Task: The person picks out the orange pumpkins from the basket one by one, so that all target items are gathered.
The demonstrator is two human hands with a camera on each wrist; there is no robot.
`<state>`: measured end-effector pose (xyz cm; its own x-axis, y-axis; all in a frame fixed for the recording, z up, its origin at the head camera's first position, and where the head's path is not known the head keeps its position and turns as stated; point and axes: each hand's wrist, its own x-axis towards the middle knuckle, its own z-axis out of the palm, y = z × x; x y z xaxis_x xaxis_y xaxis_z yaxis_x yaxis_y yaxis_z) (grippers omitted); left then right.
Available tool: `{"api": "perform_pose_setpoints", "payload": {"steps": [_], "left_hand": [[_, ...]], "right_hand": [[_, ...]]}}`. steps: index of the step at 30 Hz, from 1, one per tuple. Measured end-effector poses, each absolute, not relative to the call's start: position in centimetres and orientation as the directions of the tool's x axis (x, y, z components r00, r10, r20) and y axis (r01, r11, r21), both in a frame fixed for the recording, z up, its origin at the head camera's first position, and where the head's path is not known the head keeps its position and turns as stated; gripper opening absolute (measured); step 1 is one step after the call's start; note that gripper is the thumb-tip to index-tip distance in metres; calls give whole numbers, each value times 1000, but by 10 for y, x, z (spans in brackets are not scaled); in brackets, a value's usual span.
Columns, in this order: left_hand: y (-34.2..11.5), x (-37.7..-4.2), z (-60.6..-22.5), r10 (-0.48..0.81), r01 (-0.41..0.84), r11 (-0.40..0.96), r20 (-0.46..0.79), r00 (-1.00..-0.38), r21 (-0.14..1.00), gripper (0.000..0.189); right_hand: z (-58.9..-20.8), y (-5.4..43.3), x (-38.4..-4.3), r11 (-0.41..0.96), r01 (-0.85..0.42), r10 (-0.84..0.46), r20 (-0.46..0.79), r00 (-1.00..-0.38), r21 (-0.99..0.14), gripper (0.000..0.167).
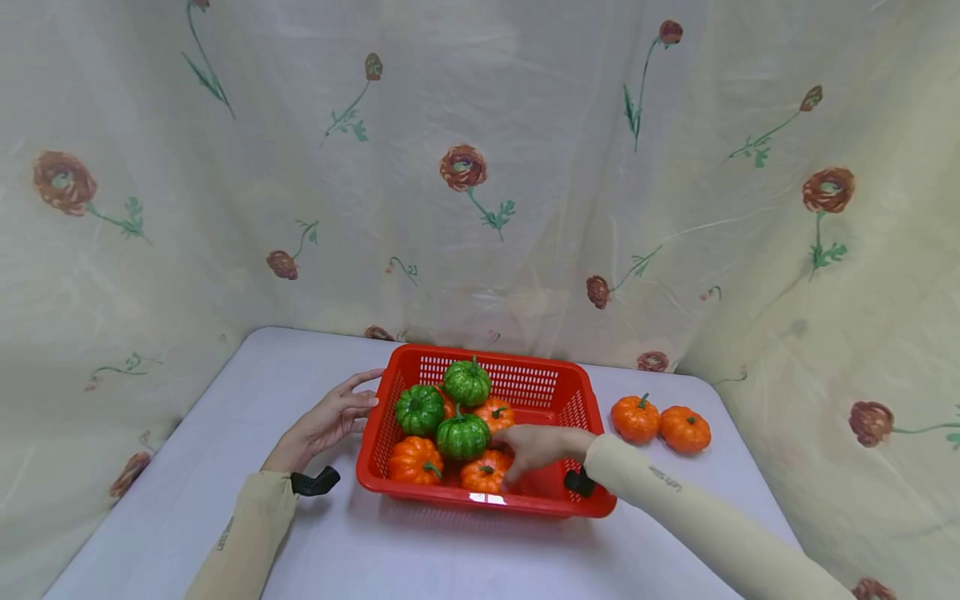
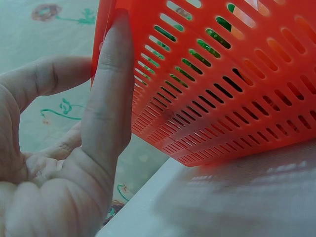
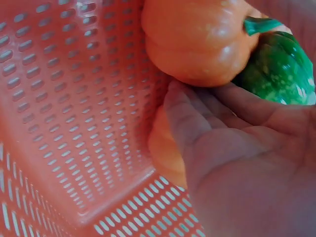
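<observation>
A red plastic basket (image 1: 472, 500) with slotted walls stands on the table, holding several small orange and green pumpkins. My left hand (image 1: 337, 421) is at its left rim; in the left wrist view the thumb (image 2: 111, 84) lies along the outer wall under the rim, with a finger on the rim's other side. My right hand (image 1: 536, 450) reaches inside, thumb and fingers around the front orange pumpkin (image 1: 483, 473). A green pumpkin (image 1: 462, 437) sits just behind that one. In the right wrist view, the fingertips disappear behind the orange pumpkin (image 3: 202, 44).
Two orange pumpkins (image 1: 636, 418) rest side by side on the white table (image 1: 322, 550), right of the basket. Inside, another orange pumpkin (image 1: 412, 460) is at the front left, with green pumpkins (image 1: 467, 382) towards the back. A flowered curtain (image 1: 480, 250) surrounds the table.
</observation>
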<state>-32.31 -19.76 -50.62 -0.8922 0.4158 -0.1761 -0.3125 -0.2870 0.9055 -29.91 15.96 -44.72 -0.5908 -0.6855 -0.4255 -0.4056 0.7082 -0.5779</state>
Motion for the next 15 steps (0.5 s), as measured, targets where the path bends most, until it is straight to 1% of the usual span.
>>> {"api": "perform_pose_setpoints", "payload": {"steps": [3,8,15], "left_hand": [[-197,-324,-507,414,-312,-282,-179,-893,907,66],[-198,-326,-509,411,-310,-274,-181,-894,910,66],[-197,-325,-508,403,-295,-268,-172,-899,917,63]], "right_hand": [[-452,159,-298,705,-403,-686,-415,-598,-583,58],[-457,158,-298,714,-394,-673,-412,-614,-579,62],[-457,161,-300,693,-421,-696,-389,-603,-585,59]]}}
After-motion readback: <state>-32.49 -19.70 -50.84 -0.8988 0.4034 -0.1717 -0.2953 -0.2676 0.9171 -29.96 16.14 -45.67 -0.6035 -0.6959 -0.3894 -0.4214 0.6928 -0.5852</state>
